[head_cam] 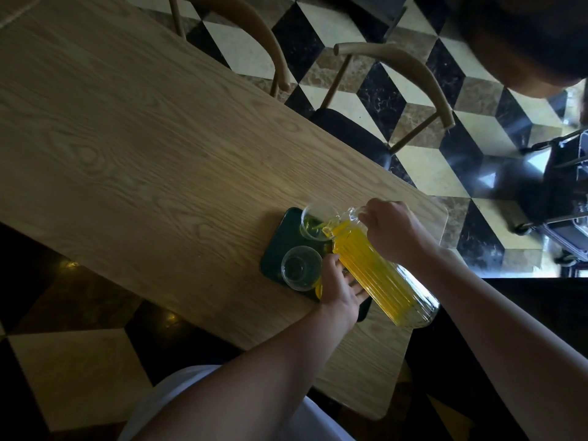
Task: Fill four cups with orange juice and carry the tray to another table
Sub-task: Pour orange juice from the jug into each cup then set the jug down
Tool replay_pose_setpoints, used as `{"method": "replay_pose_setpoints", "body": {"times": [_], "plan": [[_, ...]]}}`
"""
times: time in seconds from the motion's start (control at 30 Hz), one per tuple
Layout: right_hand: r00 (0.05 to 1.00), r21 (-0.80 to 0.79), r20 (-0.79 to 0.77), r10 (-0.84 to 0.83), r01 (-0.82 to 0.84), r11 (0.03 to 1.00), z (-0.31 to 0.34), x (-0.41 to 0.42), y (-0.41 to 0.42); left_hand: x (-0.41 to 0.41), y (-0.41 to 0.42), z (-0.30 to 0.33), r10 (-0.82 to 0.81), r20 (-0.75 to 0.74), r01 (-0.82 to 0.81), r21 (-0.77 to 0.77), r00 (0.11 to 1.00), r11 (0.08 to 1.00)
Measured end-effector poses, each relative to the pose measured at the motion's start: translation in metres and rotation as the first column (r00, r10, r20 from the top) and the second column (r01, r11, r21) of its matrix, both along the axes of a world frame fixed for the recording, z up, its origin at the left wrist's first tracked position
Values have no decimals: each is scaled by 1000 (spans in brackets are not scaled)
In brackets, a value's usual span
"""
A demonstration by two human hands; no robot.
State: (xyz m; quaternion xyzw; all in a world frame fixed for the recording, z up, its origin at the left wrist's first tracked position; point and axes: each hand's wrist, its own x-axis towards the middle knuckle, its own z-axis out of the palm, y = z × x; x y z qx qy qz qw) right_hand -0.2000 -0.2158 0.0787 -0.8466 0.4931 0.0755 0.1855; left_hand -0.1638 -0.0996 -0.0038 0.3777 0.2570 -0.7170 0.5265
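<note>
A ribbed glass jug (385, 275) of orange juice is tilted over a dark green tray (280, 243) near the table's right end. My right hand (394, 230) grips the jug's handle at the top. My left hand (340, 288) supports the jug's underside. Juice runs from the spout into the far clear cup (313, 224), which holds a little liquid. The near clear cup (300, 267) looks empty. A bit of orange (318, 289) shows under my left hand; I cannot tell what it is. The tray's right part is hidden by the jug.
The tray sits on a long wooden table (143, 148). Two wooden chairs (394, 100) stand along its far side on a checkered floor. A dark wheeled cart (560, 198) is at the right. The table's near edge lies just behind my left forearm.
</note>
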Motion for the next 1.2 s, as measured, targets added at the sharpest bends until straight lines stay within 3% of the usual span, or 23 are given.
{"method": "replay_pose_setpoints", "body": {"times": [1.0, 1.2], "plan": [[996, -3, -86, 24, -24, 1000, 12, 16, 0, 10, -2, 23, 21, -100, -17, 39, 995, 999], [999, 10, -44, 29, -28, 1000, 15, 17, -3, 14, 0, 33, 27, -106, -26, 18, 994, 1000]]}}
